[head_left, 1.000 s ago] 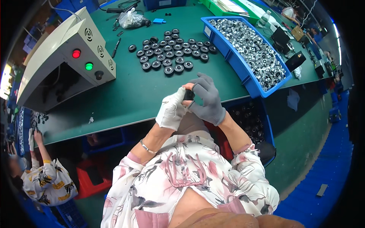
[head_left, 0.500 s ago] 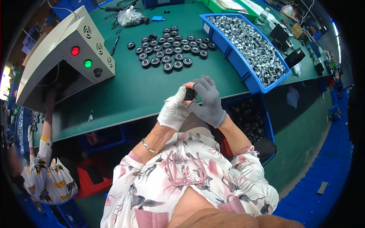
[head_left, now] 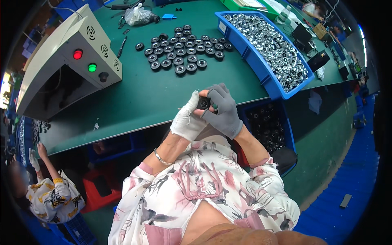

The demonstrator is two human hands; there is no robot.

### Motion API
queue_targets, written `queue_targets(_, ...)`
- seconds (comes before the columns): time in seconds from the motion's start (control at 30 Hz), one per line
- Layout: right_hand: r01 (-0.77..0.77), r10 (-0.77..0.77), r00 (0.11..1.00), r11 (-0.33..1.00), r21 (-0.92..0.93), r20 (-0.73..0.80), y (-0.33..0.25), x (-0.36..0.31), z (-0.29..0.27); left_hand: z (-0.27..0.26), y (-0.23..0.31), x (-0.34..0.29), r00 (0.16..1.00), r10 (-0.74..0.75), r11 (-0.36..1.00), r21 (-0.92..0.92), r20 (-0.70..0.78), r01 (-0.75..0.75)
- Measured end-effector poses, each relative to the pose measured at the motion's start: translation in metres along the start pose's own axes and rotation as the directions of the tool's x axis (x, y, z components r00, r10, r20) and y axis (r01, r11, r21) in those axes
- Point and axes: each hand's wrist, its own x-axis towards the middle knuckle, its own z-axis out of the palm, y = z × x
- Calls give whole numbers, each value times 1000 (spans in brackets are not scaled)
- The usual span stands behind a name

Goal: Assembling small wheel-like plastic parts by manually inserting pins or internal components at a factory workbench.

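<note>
One green worktop (head_left: pixel 143 100) spans the scene, its near edge running just in front of the person. One cream machine (head_left: pixel 83 41) stands at its left, with three vent patterns on the side. One blue tray (head_left: pixel 267 79) sits at the right, heaped with shiny metal rings (head_left: pixel 267 49), far too many to count. Below the worktop, to the right, is one blue crate (head_left: pixel 290 132) full of dark round parts (head_left: pixel 267 122), again beyond counting. One co-worker (head_left: pixel 57 198) in a patterned top is at the near left, two hands by the worktop's edge.

The person's two hands meet over the near edge, in the middle: the left hand (head_left: pixel 188 119) in a white glove, the right hand (head_left: pixel 224 116) in a grey one. The fingers of both are clamped on the same single black wheel (head_left: pixel 203 103), which is held between them with its round face showing.

At the far left of the middle lies one clear plastic bag (head_left: pixel 138 15), and one dark pen (head_left: pixel 122 47) lies beside the machine. One small blue piece (head_left: pixel 169 16) is right of the bag. Nearly forty loose wheels (head_left: pixel 190 51) cluster mid-worktop, many touching, one tilted at the far side. Smallest are the machine's two lit buttons, one red (head_left: pixel 78 54), one green (head_left: pixel 92 67), and one dark knob (head_left: pixel 103 76)
</note>
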Motion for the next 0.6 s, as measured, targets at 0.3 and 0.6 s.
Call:
queue_targets(0.3, -291, 281, 954, 951, 107, 100, -1, -9, -10, 16, -1, -6, 991, -112, 994, -18, -72, 111)
queue_targets(0.6, -260, 253, 966, 928, 267, 61, -1, -9, -7, 13, -5, -5, 994, -89, 995, -38, 67, 92)
